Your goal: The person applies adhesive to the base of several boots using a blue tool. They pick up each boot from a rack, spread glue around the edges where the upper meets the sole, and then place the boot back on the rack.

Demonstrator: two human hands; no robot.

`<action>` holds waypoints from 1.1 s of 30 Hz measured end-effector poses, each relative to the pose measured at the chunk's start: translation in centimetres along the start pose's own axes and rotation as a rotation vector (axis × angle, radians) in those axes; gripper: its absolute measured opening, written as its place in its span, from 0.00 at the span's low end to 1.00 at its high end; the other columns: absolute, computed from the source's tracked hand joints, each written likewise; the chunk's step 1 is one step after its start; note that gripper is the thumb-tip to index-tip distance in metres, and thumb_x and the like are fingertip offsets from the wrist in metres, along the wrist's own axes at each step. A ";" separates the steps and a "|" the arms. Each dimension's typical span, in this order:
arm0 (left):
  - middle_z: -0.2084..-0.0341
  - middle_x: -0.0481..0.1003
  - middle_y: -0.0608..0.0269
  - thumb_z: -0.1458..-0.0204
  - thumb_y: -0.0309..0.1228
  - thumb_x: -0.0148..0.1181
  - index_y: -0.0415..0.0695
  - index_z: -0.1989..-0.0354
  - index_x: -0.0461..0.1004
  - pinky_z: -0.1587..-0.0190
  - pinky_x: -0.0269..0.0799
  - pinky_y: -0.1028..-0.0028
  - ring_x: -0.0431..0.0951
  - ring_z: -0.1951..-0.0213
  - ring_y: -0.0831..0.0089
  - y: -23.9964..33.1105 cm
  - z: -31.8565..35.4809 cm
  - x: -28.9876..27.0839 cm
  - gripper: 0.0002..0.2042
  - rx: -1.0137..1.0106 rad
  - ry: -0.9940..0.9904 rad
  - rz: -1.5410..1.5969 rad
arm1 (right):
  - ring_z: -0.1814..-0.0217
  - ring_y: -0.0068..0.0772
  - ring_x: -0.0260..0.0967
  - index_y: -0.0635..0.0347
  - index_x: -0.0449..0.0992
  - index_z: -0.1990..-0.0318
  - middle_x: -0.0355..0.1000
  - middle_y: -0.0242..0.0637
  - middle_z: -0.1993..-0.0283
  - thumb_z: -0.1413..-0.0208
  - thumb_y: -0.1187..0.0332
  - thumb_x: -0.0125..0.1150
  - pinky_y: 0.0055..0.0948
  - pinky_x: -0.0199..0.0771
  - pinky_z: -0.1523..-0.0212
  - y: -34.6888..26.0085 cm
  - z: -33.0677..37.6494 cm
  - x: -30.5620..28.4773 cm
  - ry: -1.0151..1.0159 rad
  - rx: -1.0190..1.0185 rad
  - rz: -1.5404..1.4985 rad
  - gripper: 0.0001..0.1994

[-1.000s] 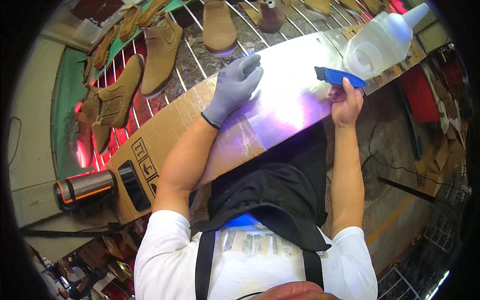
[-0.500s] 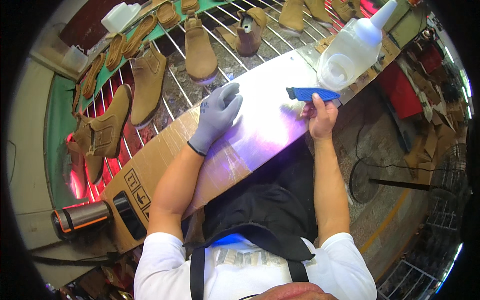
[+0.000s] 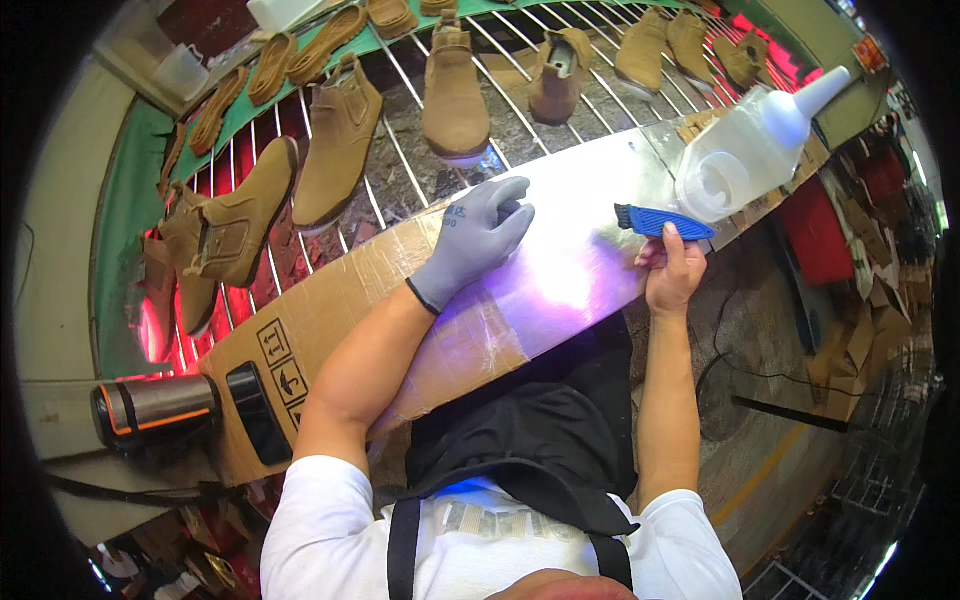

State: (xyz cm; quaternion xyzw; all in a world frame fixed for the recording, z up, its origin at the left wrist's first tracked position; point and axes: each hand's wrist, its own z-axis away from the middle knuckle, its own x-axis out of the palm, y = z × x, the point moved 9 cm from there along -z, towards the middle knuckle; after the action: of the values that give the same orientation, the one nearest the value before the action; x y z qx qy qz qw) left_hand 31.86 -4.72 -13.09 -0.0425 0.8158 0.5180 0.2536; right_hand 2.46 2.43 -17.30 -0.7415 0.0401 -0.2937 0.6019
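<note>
My left hand [image 3: 474,240], in a grey glove, hangs loosely curled over the left part of a shiny metal sheet [image 3: 590,180]. A gap shows between its thumb and fingers, and I see nothing held there. Bare and closed, my right hand [image 3: 677,270] grips a small blue brush [image 3: 668,222] from below. Its short dark bristles point left over the sheet. Just beyond the brush, a clear round cup [image 3: 714,184] stands against a translucent squeeze bottle [image 3: 760,145] with a long white nozzle, which appears strongly tilted by the lens.
Tan ankle boots [image 3: 455,95] and others stand on a metal bar rack [image 3: 375,205] lit red beneath. Loose soles [image 3: 328,45] line its far edge. Taped cardboard [image 3: 375,290] carries a black phone [image 3: 258,412]; a metal flask [image 3: 160,410] lies left. A cable [image 3: 770,378] trails at right.
The whole view has shifted, so the rack's boots, sheet and bottle sit further right in the picture. Both hands keep nearly the same places over the sheet, and the brush stays in my right hand.
</note>
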 end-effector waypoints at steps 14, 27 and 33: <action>0.52 0.78 0.49 0.40 0.33 0.62 0.34 0.43 0.75 0.46 0.76 0.70 0.81 0.50 0.66 -0.3 0.5 -0.1 0.20 -0.010 -0.014 0.010 | 0.75 0.25 0.71 0.65 0.76 0.58 0.78 0.39 0.67 0.35 0.66 0.60 0.26 0.73 0.76 0.3 0.5 0.2 -0.015 -0.017 -0.006 0.10; 0.55 0.79 0.49 0.41 0.29 0.61 0.33 0.47 0.75 0.51 0.77 0.70 0.82 0.55 0.66 -0.2 0.5 -1.0 0.17 -0.040 0.017 0.063 | 0.74 0.26 0.70 0.64 0.74 0.55 0.78 0.39 0.65 0.35 0.65 0.59 0.27 0.72 0.75 -0.3 0.9 0.8 -0.021 -0.034 0.000 0.10; 0.56 0.79 0.50 0.42 0.30 0.64 0.34 0.47 0.76 0.50 0.77 0.70 0.82 0.54 0.67 -0.4 0.7 -1.0 0.17 0.078 0.016 -0.107 | 0.74 0.26 0.70 0.64 0.75 0.55 0.78 0.39 0.65 0.34 0.66 0.59 0.27 0.72 0.74 -0.4 0.9 1.0 -0.060 -0.049 -0.028 0.09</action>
State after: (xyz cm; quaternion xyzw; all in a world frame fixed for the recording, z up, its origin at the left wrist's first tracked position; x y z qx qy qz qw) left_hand 33.14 -4.49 -13.17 -0.0802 0.8338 0.4714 0.2759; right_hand 3.66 2.91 -16.65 -0.7651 0.0186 -0.2787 0.5802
